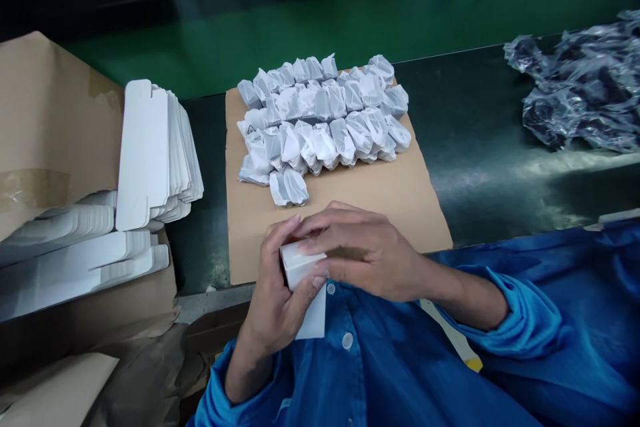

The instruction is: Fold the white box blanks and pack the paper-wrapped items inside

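Both hands hold one small white carton box (pixel 303 267) close to my chest, over the near edge of a brown cardboard sheet (pixel 400 200). My left hand (pixel 277 300) wraps around the box from below and the left. My right hand (pixel 360 250) lies over its top, fingers pressed against the box's upper end. On the far half of the cardboard sheet lie several small items wrapped in whitish plastic bags (pixel 325 120), packed in rows.
Stacks of flat white unfolded cartons (pixel 155 147) rest on brown cardboard boxes (pixel 45 120) at the left. A pile of dark items in clear plastic bags (pixel 585 93) lies at the far right on the dark green belt (pixel 500 147). My blue sleeves fill the foreground.
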`<action>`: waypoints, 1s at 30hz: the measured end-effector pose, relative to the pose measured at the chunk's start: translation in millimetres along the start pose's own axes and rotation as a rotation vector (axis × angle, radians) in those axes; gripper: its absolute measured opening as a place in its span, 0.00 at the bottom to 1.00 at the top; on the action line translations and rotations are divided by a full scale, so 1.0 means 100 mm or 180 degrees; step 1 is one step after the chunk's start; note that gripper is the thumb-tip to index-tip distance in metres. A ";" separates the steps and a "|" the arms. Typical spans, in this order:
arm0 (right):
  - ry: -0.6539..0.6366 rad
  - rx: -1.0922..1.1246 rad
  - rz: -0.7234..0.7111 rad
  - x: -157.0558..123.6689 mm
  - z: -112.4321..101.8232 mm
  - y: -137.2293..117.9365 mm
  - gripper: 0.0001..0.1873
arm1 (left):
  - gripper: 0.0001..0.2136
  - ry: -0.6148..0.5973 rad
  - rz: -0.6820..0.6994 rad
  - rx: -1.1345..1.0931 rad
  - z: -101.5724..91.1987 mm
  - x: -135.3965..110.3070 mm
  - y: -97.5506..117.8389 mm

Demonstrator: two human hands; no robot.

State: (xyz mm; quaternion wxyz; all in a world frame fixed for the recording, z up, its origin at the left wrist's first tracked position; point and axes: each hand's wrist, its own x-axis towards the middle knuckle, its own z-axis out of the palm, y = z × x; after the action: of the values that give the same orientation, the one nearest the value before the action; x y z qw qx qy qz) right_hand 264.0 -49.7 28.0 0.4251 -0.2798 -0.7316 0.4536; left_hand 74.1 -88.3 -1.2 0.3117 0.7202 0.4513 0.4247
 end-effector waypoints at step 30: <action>0.0134 -0.3724 0.0645 0.13 0.24 0.56 0.15 | 0.12 0.2921 -0.0925 0.0010 -0.07 0.18 -0.67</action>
State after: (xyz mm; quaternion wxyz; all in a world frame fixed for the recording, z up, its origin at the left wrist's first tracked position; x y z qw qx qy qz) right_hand 237.6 -25.0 -23.3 0.1693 -0.5450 -0.8211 0.0078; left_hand 46.3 -44.6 -48.2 0.1354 0.3884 0.6389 0.6501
